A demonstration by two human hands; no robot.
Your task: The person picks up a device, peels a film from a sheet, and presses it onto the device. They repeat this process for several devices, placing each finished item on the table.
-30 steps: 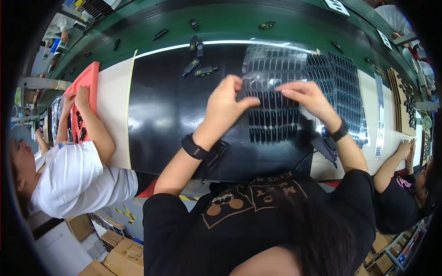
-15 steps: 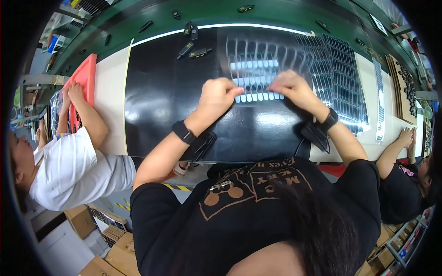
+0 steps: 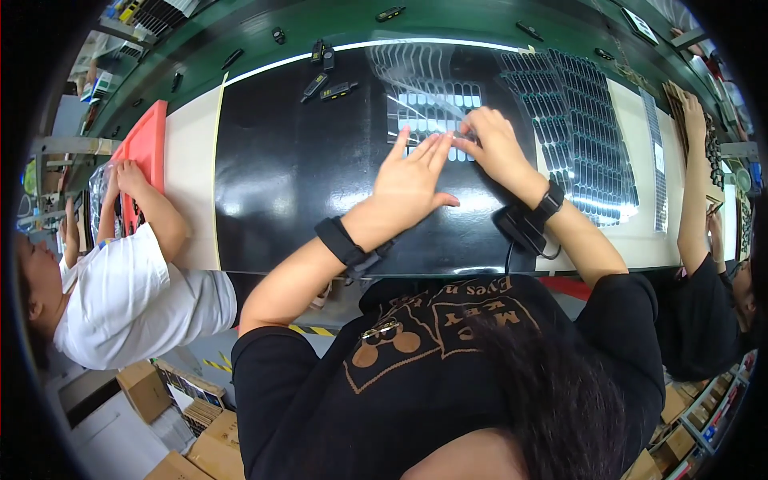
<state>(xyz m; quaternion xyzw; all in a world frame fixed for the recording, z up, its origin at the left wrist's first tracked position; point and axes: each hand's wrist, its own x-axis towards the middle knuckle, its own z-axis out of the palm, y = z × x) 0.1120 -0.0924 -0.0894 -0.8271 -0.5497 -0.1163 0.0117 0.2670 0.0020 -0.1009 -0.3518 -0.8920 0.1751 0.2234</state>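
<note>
A sheet of pale oblong stickers (image 3: pixel 460 100) lies on the black mat, with a clear film (image 3: pixel 408 68) curling up from it toward the far side. My left hand (image 3: pixel 410 182) is spread flat, its fingertips resting at the sheet's near edge. Beside it, my right hand (image 3: pixel 498 148) pinches with thumb and index finger at the film's edge, close to the left fingertips. What exactly sits between those right fingers is partly hidden. Each wrist wears a black band.
Several small black devices (image 3: pixel 318 80) lie on the mat at far left. Overlapping sheets of dark-outlined oblongs (image 3: pixel 596 136) cover the right side. More devices ride on the green belt (image 3: pixel 456 22). A red tray (image 3: pixel 156 148) and a co-worker are left; another co-worker reaches forward at right.
My left hand has opened from a pinch and lies flat. The clear film has lifted and swung toward the far left. Devices on the belt have shifted left; the right co-worker's arm has reached forward.
</note>
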